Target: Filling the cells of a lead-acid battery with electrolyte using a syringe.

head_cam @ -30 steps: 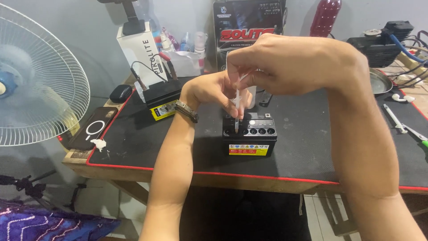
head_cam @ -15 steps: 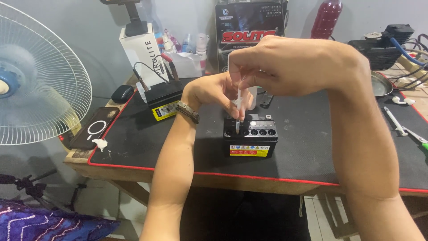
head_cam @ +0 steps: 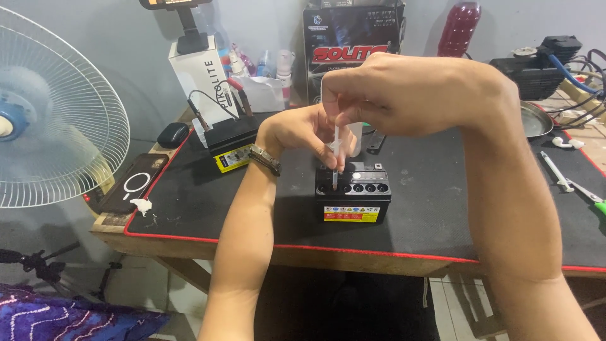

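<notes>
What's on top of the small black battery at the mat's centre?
On the battery: a row of open round filler holes, with the syringe tip at the leftmost. Both hands' grip hides the syringe's upper part; the holes' contents aren't visible.

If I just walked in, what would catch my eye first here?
Two bare hands meet over a small black battery at the middle of the black mat: the right hand and left hand together steady a thin clear syringe above its open top holes. A white fan fills the left edge.

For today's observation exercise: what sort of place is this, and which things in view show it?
Probably a home repair bench: a small black battery on a red-edged black mat, a second battery with clip leads, and loose tools.
</notes>
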